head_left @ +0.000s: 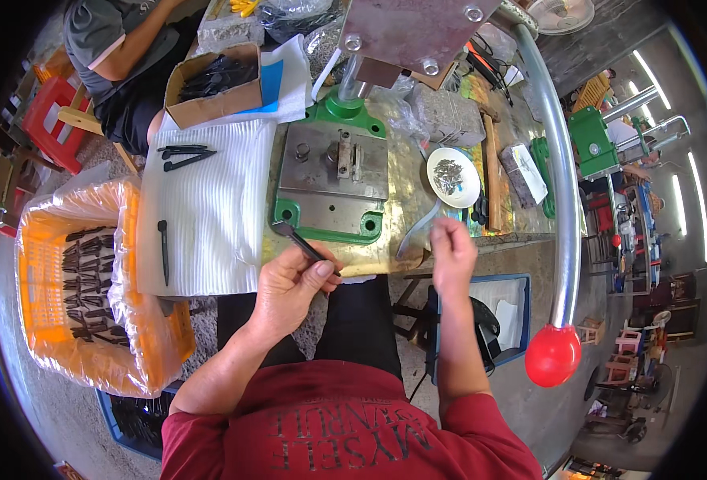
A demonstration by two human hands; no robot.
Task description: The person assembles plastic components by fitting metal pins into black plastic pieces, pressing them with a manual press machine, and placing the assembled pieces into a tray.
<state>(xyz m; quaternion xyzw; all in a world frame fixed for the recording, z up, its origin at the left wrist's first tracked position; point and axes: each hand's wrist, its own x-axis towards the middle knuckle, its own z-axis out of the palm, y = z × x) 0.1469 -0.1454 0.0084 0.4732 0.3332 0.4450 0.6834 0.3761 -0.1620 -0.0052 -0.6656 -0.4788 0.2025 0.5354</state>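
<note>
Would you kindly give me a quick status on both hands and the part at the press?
Left hand grips a dark slim tool part, tip at the green press base. Right hand pinched, contents unclear, beside white dish of small pins. Nothing between.

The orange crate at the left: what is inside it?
The orange crate, lined with clear plastic, holds many dark slim parts lying in rows. Whatever lies under the top layer is covered and cannot be seen.

Right hand's (452, 254) pinched item indiscernible
</note>
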